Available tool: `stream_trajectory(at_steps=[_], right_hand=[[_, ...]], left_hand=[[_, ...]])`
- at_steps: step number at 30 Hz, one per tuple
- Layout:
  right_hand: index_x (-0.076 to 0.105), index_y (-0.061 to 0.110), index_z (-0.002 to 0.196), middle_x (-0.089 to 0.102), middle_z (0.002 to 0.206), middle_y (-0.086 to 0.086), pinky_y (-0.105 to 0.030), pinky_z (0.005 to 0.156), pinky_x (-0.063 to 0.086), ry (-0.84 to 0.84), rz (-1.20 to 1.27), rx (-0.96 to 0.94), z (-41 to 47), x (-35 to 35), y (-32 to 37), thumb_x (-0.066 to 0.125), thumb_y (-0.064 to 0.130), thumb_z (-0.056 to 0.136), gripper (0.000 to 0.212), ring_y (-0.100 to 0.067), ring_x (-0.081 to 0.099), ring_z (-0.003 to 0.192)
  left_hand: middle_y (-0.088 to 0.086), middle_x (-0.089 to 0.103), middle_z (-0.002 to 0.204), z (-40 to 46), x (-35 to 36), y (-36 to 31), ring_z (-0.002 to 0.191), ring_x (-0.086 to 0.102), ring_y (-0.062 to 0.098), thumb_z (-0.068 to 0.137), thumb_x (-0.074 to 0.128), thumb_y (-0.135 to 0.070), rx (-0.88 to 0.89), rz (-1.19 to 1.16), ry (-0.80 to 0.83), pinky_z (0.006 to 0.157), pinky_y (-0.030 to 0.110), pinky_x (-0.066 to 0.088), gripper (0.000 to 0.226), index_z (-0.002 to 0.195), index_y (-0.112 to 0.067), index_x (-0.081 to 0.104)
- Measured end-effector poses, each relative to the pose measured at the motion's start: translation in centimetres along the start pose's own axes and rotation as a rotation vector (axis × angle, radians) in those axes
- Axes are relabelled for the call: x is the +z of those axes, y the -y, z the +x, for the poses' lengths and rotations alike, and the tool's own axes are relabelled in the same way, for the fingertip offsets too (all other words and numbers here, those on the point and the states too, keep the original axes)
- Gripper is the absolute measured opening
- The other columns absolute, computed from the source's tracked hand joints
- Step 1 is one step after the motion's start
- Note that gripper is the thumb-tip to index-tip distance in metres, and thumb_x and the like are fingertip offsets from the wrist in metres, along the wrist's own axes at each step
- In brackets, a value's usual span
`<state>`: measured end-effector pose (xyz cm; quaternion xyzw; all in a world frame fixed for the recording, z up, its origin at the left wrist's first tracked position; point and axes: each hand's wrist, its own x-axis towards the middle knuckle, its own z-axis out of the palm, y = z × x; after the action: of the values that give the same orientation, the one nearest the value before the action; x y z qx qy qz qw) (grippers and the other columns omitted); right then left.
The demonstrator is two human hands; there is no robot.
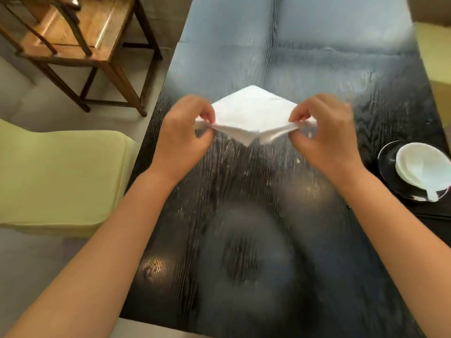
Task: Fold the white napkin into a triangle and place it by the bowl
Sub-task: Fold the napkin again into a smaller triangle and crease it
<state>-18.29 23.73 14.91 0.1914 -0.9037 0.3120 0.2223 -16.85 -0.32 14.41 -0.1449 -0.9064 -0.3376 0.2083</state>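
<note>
A white napkin (251, 111) is held over the middle of a dark glossy table (244, 215), turned like a diamond with one corner pointing away from me. My left hand (183, 132) pinches its left corner. My right hand (327, 132) pinches its right corner. The near part of the napkin sags down between the hands in a point. A white bowl (422, 164) with a white spoon (432, 189) in it stands on a dark saucer (388, 162) at the table's right edge, apart from the napkin.
A pale green upholstered seat (61, 179) stands to the left of the table. A wooden chair (80, 37) is at the far left on the floor. The far half of the table reflects bright light.
</note>
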Motion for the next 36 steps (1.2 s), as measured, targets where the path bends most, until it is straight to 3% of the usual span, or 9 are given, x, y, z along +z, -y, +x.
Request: stream_trajectory(at_steps=[4,7,10,12,15,20,24,36], right_hand=[[0.062,0.017,0.08,0.063,0.082,0.0,-0.04,0.072,0.038,0.315,-0.13,-0.004,-9.0,1.8,-1.9,0.062,0.017,0.064,0.016,-0.027,0.06,0.082],[0.062,0.019,0.11,0.062,0.111,-0.003,-0.041,0.091,0.032,0.572,-0.193,0.065,-16.9,2.6,-2.6,0.053,0.033,0.072,0.041,-0.024,0.053,0.111],[0.052,0.017,0.128,0.05,0.135,-0.008,-0.044,0.105,0.024,0.53,-0.169,0.14,-18.7,3.0,-2.7,0.048,0.035,0.081,0.051,-0.023,0.035,0.132],[0.042,0.019,0.137,0.037,0.148,-0.008,-0.048,0.111,0.014,0.522,-0.194,0.144,-17.8,3.9,-2.5,0.042,0.037,0.087,0.053,-0.023,0.021,0.14],[0.024,0.026,0.146,0.014,0.156,-0.005,-0.049,0.113,0.0,0.601,-0.271,0.105,-16.3,6.1,-2.6,0.032,0.043,0.092,0.057,-0.021,0.002,0.144],[0.009,0.032,0.148,0.004,0.158,0.001,-0.052,0.115,0.0,0.778,-0.337,0.09,-16.7,8.9,-3.7,0.023,0.054,0.091,0.063,-0.016,-0.006,0.144],[0.009,0.032,0.148,0.005,0.158,0.002,-0.046,0.113,-0.007,0.767,-0.359,0.091,-17.7,9.0,-3.9,0.022,0.054,0.091,0.063,-0.017,-0.004,0.144],[0.012,0.027,0.149,0.012,0.157,-0.003,-0.05,0.114,0.001,0.817,-0.353,0.065,-24.0,6.0,-0.6,0.028,0.052,0.092,0.064,-0.021,0.002,0.145]], left_hand=[[0.008,0.062,0.086,-8.7,3.0,2.0,0.085,0.057,0.024,0.069,0.057,0.004,-0.001,0.044,0.299,0.077,0.034,0.044,0.021,0.087,-0.006,0.061],[0.008,0.064,0.107,-15.9,4.3,3.4,0.099,0.058,0.026,0.072,0.052,-0.008,-0.047,0.105,0.545,0.091,0.038,0.043,0.04,0.11,-0.007,0.062],[0.011,0.057,0.124,-17.4,5.1,3.6,0.116,0.051,0.026,0.081,0.05,-0.022,-0.075,0.132,0.465,0.104,0.044,0.034,0.043,0.121,-0.008,0.057],[0.011,0.043,0.143,-16.4,6.0,3.2,0.135,0.033,0.024,0.087,0.047,-0.03,-0.091,0.158,0.423,0.112,0.048,0.019,0.05,0.133,-0.012,0.047],[0.007,0.012,0.157,-14.6,8.2,2.5,0.145,0.001,0.02,0.091,0.036,-0.045,-0.046,0.247,0.512,0.113,0.048,-0.004,0.06,0.147,-0.024,0.024],[0.008,-0.016,0.156,-14.7,11.9,2.7,0.142,-0.021,0.02,0.086,0.019,-0.063,-0.04,0.399,0.736,0.112,0.052,-0.011,0.069,0.146,-0.037,-0.003],[0.012,-0.013,0.156,-16.8,12.7,2.7,0.143,-0.018,0.026,0.086,0.021,-0.063,-0.094,0.415,0.725,0.111,0.051,-0.011,0.069,0.146,-0.04,-0.004],[0.018,-0.002,0.157,-23.8,10.7,-2.2,0.144,-0.004,0.034,0.089,0.03,-0.06,-0.142,0.401,0.724,0.112,0.056,0.001,0.071,0.149,-0.033,0.004]])
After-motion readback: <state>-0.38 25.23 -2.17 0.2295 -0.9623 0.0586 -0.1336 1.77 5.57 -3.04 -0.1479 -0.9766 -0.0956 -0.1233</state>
